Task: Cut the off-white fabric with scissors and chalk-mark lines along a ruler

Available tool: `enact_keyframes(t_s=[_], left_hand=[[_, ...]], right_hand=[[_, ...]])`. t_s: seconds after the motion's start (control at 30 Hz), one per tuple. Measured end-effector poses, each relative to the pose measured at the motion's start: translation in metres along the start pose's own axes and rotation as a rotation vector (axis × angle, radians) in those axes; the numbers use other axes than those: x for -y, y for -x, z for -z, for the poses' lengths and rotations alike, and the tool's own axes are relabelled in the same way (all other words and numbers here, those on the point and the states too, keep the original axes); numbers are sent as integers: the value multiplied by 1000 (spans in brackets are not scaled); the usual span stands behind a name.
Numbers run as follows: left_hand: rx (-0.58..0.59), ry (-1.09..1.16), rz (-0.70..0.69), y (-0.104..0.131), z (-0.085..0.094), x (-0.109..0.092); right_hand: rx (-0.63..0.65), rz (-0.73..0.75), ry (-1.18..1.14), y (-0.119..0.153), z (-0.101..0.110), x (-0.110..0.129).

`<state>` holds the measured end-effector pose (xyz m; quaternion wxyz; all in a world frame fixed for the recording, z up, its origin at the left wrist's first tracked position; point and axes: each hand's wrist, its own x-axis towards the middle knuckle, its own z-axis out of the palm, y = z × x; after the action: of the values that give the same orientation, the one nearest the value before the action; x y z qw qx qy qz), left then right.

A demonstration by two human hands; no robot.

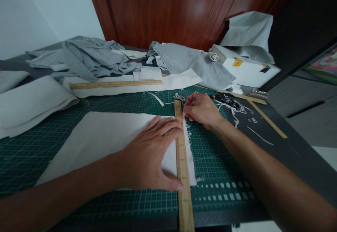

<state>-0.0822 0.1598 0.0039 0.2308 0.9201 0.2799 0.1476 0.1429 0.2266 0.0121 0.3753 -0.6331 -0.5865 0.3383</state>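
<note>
A piece of white cloth (105, 137) lies flat on a green cutting mat (210, 154), its right edge frayed. Along that edge runs a wooden ruler (181, 154), whose near end passes the front of the mat. Spread flat, my left hand (152, 151) presses on the cloth, with its fingertips and thumb on the ruler. My right hand (198, 109) is closed in a pinch beside the ruler's far end, at the cloth's far right corner. A small pinkish tip shows under its fingers, too little to name.
Behind lie a second wooden ruler (116, 84) on a white strip (181, 81), and heaps of grey fabric (92, 58). Folded white cloth (34, 102) is at left. Black-handled scissors (228, 100), tangled cord (234, 114) and a white box (247, 66) are at right.
</note>
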Motion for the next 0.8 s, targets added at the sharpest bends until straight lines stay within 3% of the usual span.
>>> enact_keyframes(t_s=[0.33,0.5,0.63,0.8], left_hand=[[29,-32,5,2,-1,3],[42,-34,-32,3,3,4],[79,-5,30,3,10,1],[104,6,14,3,14,-1]], right_hand=[[-148,-4,-277,3,9,3],[-134,-34,-378,10,20,-4],[-122,-21,-394,12,19,-13],[-101,3,-382,12,17,-16]])
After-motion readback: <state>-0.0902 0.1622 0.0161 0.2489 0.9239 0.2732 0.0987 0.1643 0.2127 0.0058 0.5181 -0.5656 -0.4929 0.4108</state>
